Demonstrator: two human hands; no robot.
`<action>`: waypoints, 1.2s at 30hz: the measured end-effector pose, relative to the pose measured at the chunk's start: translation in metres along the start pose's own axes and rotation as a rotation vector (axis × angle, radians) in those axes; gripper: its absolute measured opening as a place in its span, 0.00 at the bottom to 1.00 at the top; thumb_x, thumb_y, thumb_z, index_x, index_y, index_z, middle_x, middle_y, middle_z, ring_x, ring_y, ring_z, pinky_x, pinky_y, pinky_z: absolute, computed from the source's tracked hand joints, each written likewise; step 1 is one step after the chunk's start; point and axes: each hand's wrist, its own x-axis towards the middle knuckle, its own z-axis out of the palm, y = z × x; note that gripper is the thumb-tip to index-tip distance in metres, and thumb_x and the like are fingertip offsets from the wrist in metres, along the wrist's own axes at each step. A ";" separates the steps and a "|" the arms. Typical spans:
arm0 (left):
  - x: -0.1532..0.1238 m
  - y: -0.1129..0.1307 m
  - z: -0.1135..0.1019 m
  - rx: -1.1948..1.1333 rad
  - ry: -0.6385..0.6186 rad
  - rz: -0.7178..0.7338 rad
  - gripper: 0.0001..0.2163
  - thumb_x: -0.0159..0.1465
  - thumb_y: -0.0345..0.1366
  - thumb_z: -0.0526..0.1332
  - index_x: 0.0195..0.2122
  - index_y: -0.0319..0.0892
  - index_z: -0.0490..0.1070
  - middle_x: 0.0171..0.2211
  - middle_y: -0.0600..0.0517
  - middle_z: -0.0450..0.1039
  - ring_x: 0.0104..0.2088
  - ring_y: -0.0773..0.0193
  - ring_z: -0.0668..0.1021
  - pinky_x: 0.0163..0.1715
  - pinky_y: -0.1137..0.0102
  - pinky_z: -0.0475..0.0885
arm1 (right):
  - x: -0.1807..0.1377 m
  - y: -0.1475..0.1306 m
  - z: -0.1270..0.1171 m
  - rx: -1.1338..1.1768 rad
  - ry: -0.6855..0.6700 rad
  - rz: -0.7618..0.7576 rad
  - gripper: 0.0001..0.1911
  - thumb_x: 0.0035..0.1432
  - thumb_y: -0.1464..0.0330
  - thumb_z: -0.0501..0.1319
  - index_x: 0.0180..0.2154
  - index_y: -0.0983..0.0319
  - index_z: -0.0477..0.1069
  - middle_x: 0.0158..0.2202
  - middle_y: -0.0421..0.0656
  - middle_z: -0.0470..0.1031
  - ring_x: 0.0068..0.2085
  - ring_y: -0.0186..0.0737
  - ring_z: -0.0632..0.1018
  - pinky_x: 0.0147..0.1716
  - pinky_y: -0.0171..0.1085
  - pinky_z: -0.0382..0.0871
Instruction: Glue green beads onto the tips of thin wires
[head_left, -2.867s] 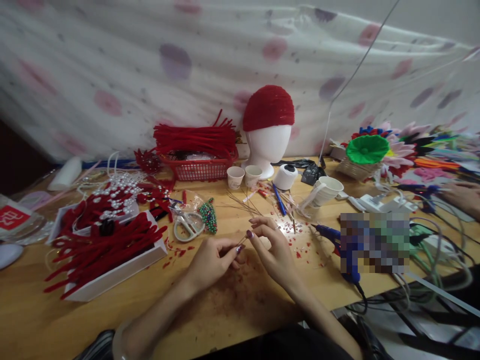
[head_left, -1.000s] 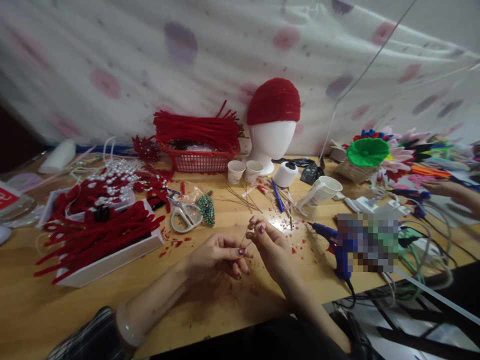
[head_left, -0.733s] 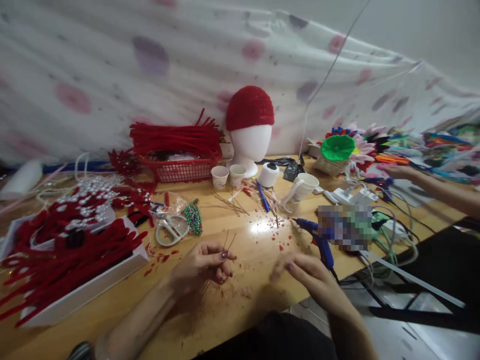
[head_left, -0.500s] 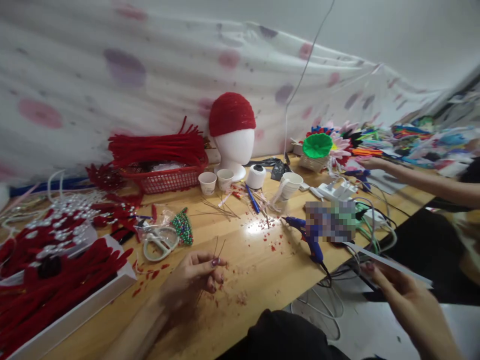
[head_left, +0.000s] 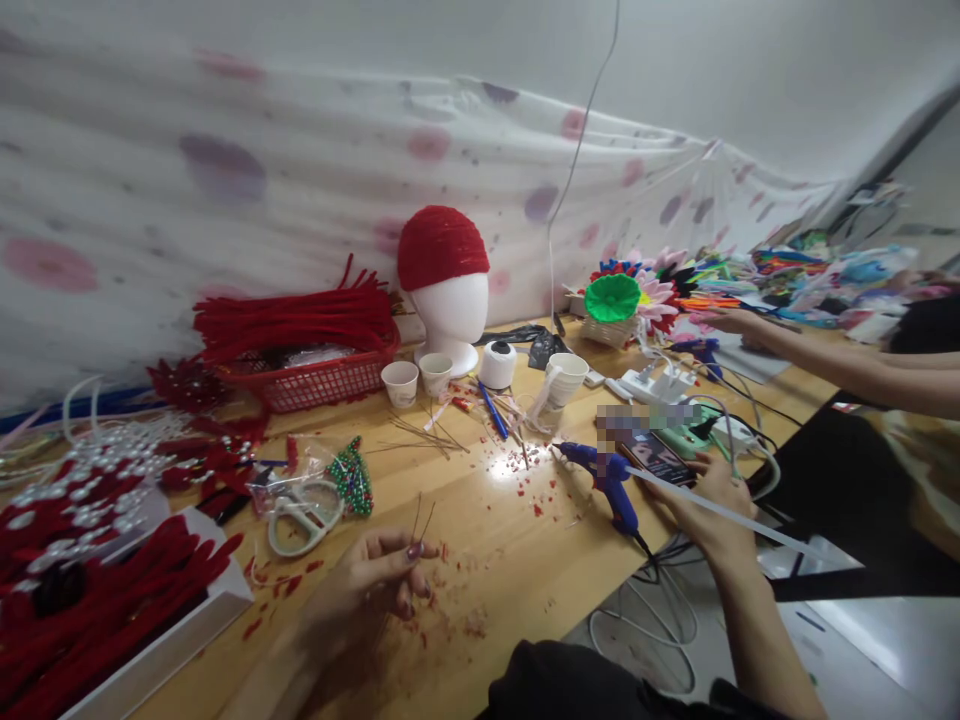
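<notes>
Two thin wires (head_left: pixel 421 518) stick up from my left hand (head_left: pixel 386 577), which pinches them between thumb and fingers above the table's front. My right hand (head_left: pixel 711 503) is closed around the near edge of a phone (head_left: pixel 654 458); its thumb is partly hidden. A long translucent glue stick (head_left: pixel 739 522) runs from the back of a blue glue gun (head_left: pixel 616 492) across that hand. The glue gun lies on the table beside the phone, nozzle pointing left. Red scraps (head_left: pixel 538 510) are scattered near the nozzle, and loose wires (head_left: pixel 429 432) lie farther back.
A foam head (head_left: pixel 450 315) with a red cap stands behind paper cups (head_left: pixel 400 384) and a thread spool (head_left: pixel 497 365). Left are a red basket (head_left: pixel 330 385), scissors (head_left: pixel 304 520) and a white box (head_left: pixel 187 610). Cables (head_left: pixel 667 620) hang right; another person's arm (head_left: pixel 832 355) reaches in.
My right hand has moved left and up from the glue stick's far end to the phone. My left hand keeps its wires. The view has shifted slightly.
</notes>
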 end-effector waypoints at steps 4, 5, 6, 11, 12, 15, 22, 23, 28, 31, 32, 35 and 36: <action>0.000 -0.001 -0.001 0.013 -0.018 -0.010 0.17 0.42 0.44 0.76 0.27 0.36 0.79 0.16 0.51 0.73 0.13 0.75 0.69 0.13 0.80 0.61 | -0.014 -0.005 -0.003 -0.016 0.150 -0.091 0.43 0.41 0.37 0.55 0.43 0.67 0.65 0.40 0.62 0.73 0.44 0.66 0.72 0.41 0.53 0.64; 0.000 -0.001 -0.001 0.022 -0.019 -0.014 0.17 0.42 0.44 0.75 0.27 0.36 0.79 0.16 0.51 0.74 0.13 0.75 0.69 0.14 0.80 0.61 | -0.020 -0.007 -0.003 -0.022 0.191 -0.115 0.43 0.41 0.36 0.53 0.42 0.67 0.65 0.38 0.59 0.73 0.44 0.65 0.72 0.41 0.53 0.64; 0.000 -0.001 -0.001 0.033 -0.022 -0.021 0.18 0.42 0.45 0.75 0.28 0.36 0.79 0.17 0.51 0.74 0.13 0.75 0.69 0.14 0.80 0.62 | -0.025 -0.008 -0.003 -0.027 0.219 -0.135 0.42 0.41 0.35 0.52 0.41 0.66 0.65 0.37 0.57 0.72 0.43 0.64 0.73 0.40 0.52 0.65; -0.002 -0.001 0.000 0.056 -0.043 -0.035 0.19 0.41 0.46 0.75 0.28 0.36 0.79 0.17 0.50 0.75 0.13 0.75 0.69 0.14 0.81 0.62 | -0.045 -0.012 -0.005 -0.043 0.205 -0.199 0.36 0.45 0.35 0.49 0.33 0.62 0.64 0.30 0.51 0.72 0.35 0.58 0.73 0.35 0.48 0.66; -0.002 -0.001 0.000 0.056 -0.046 -0.036 0.19 0.41 0.46 0.75 0.28 0.36 0.79 0.17 0.50 0.75 0.13 0.75 0.69 0.14 0.81 0.62 | -0.048 -0.011 -0.006 -0.045 0.194 -0.205 0.35 0.45 0.36 0.50 0.33 0.61 0.65 0.30 0.50 0.72 0.35 0.57 0.74 0.34 0.47 0.66; -0.002 -0.002 0.000 0.070 -0.044 -0.049 0.18 0.43 0.46 0.75 0.28 0.37 0.79 0.17 0.50 0.75 0.13 0.76 0.70 0.15 0.81 0.63 | -0.052 -0.009 -0.009 -0.028 0.153 -0.207 0.33 0.46 0.37 0.51 0.33 0.61 0.66 0.30 0.50 0.72 0.35 0.57 0.74 0.34 0.47 0.66; 0.002 -0.006 -0.003 0.092 -0.070 -0.055 0.19 0.43 0.46 0.75 0.28 0.36 0.79 0.17 0.50 0.75 0.13 0.75 0.70 0.14 0.81 0.64 | -0.054 -0.006 -0.004 -0.028 0.088 -0.197 0.32 0.45 0.38 0.54 0.33 0.60 0.67 0.33 0.51 0.74 0.39 0.59 0.73 0.37 0.49 0.65; 0.002 -0.006 -0.003 0.094 -0.070 -0.058 0.19 0.43 0.46 0.75 0.28 0.36 0.79 0.18 0.49 0.75 0.13 0.75 0.70 0.14 0.82 0.63 | -0.054 -0.005 -0.003 -0.035 0.085 -0.201 0.32 0.45 0.38 0.53 0.33 0.60 0.68 0.34 0.52 0.74 0.40 0.60 0.73 0.38 0.50 0.65; 0.002 -0.007 -0.002 0.071 -0.077 -0.051 0.18 0.43 0.46 0.75 0.28 0.36 0.79 0.17 0.49 0.75 0.13 0.76 0.70 0.14 0.82 0.63 | -0.059 -0.004 -0.008 0.035 0.160 -0.259 0.30 0.53 0.43 0.51 0.36 0.62 0.71 0.37 0.53 0.76 0.44 0.60 0.72 0.42 0.50 0.64; 0.001 -0.008 -0.003 0.070 -0.074 -0.057 0.17 0.43 0.46 0.75 0.27 0.37 0.80 0.17 0.49 0.75 0.13 0.76 0.70 0.14 0.82 0.64 | -0.064 -0.012 -0.014 0.135 0.119 -0.368 0.26 0.57 0.48 0.52 0.40 0.62 0.73 0.35 0.50 0.77 0.40 0.54 0.75 0.42 0.46 0.64; 0.001 -0.009 -0.003 0.067 -0.075 -0.055 0.17 0.43 0.46 0.75 0.27 0.37 0.80 0.17 0.49 0.75 0.12 0.76 0.70 0.13 0.82 0.64 | -0.065 -0.016 -0.014 0.139 0.082 -0.396 0.25 0.57 0.48 0.54 0.41 0.61 0.74 0.33 0.48 0.78 0.37 0.51 0.76 0.39 0.44 0.64; 0.000 -0.010 -0.004 0.065 -0.086 -0.048 0.17 0.43 0.45 0.75 0.27 0.37 0.80 0.17 0.50 0.75 0.13 0.75 0.70 0.13 0.82 0.64 | -0.063 -0.033 -0.011 0.093 0.024 -0.463 0.22 0.57 0.50 0.56 0.39 0.60 0.75 0.28 0.44 0.78 0.31 0.46 0.76 0.34 0.41 0.61; 0.000 -0.010 -0.004 0.072 -0.091 -0.052 0.17 0.44 0.45 0.75 0.28 0.37 0.80 0.17 0.49 0.75 0.13 0.75 0.71 0.14 0.82 0.64 | -0.063 -0.039 -0.009 0.077 0.038 -0.491 0.21 0.59 0.51 0.55 0.36 0.61 0.75 0.27 0.45 0.78 0.30 0.46 0.76 0.33 0.40 0.60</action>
